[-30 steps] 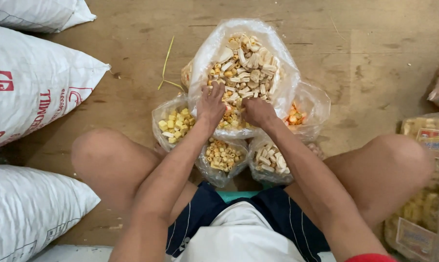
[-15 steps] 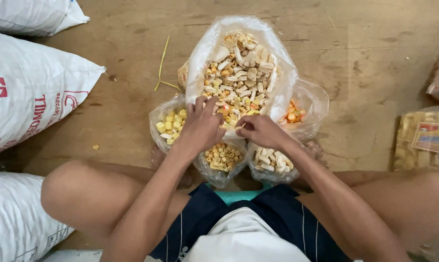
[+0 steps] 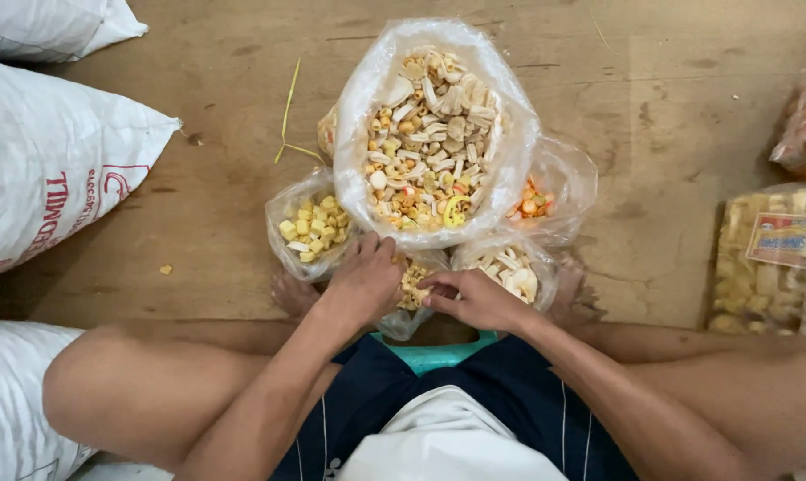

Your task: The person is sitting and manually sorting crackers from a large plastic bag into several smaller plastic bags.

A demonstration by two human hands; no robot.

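Both hands are down at the small clear plastic bag of yellowish ring-shaped crackers [image 3: 414, 283], which sits just below the big clear plastic bag of mixed pale crackers [image 3: 434, 134]. The left hand [image 3: 366, 283] covers its rim with fingers curled; the right hand [image 3: 476, 298] pinches the edge. Most of the small bag is hidden under them, and I can't tell how tightly the left grips.

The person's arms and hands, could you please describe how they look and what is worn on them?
Both arms are bare from what shows of the upper arm to the fingertips: no sleeves, gloves, watch or bracelet visible. The left hand and right hand show no rings as far as can be seen. The limbs are slim. Below them the person wears dark navy shorts with thin pale stripes and a white top.
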